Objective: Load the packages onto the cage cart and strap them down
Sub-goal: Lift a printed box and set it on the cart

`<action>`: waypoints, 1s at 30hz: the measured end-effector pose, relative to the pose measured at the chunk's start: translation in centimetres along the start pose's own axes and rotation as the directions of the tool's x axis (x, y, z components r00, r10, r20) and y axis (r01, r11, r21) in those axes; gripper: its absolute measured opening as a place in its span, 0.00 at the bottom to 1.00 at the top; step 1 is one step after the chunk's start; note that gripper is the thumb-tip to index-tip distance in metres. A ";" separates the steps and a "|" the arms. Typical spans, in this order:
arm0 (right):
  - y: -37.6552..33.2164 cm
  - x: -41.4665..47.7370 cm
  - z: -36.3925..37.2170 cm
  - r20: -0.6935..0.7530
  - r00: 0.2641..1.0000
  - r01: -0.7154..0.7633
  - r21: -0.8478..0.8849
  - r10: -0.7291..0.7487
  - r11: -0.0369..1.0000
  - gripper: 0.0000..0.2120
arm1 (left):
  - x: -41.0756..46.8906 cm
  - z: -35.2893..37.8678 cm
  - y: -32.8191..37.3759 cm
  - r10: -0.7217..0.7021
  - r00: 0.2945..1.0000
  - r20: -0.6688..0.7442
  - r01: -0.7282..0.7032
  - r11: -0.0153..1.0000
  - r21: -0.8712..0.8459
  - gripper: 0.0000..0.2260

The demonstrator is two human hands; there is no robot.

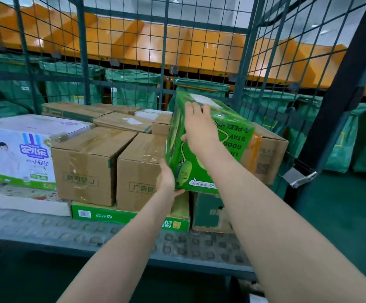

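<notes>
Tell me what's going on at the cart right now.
A person is setting a tilted green box onto the stack in the cage cart. The left hand holds its lower corner; the right hand lies flat on its upper face. Brown cartons and a white box already sit loaded. Nothing looks strapped yet.

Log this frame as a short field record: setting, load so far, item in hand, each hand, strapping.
setting: cage cart with wire mesh walls
load so far: white printed box, brown cartons, flat green box under the cartons
item in hand: green box, tilted, over the stack at the cart's right side
left hand: grips the green box at its lower near corner
right hand: lies flat on its upper face
strapping: no strap visible
behind mesh: green sacks
</notes>
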State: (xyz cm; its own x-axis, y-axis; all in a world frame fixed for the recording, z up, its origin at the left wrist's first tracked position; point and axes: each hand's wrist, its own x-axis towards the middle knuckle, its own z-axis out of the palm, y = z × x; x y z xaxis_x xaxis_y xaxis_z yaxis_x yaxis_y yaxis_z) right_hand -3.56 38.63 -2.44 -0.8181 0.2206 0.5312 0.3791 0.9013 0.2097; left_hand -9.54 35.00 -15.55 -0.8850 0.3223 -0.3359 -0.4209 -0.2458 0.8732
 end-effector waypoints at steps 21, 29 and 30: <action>-3.1 3.8 5.5 -0.021 0.997 -0.070 -0.085 0.069 0.994 0.39 | 10.4 -2.4 2.1 0.271 0.841 0.469 -0.440 -0.163 0.883 0.42; -5.1 2.8 13.5 0.169 0.980 0.180 -0.541 -0.103 0.821 0.19 | 9.9 -2.4 0.2 0.515 0.765 0.387 -0.334 -0.197 0.922 0.25; -5.4 3.0 13.7 0.173 0.981 0.175 -0.572 -0.090 0.801 0.19 | 9.8 -2.5 0.2 0.513 0.762 0.396 -0.334 -0.213 0.918 0.25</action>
State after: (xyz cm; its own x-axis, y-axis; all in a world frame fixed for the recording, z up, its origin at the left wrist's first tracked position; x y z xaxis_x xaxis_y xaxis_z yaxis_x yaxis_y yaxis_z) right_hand -13.98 39.53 -13.21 -0.9115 0.1998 0.3596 0.4082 0.5473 0.7306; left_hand -18.77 35.86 -19.51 -0.8114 0.4809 0.3321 0.5675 0.7842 0.2509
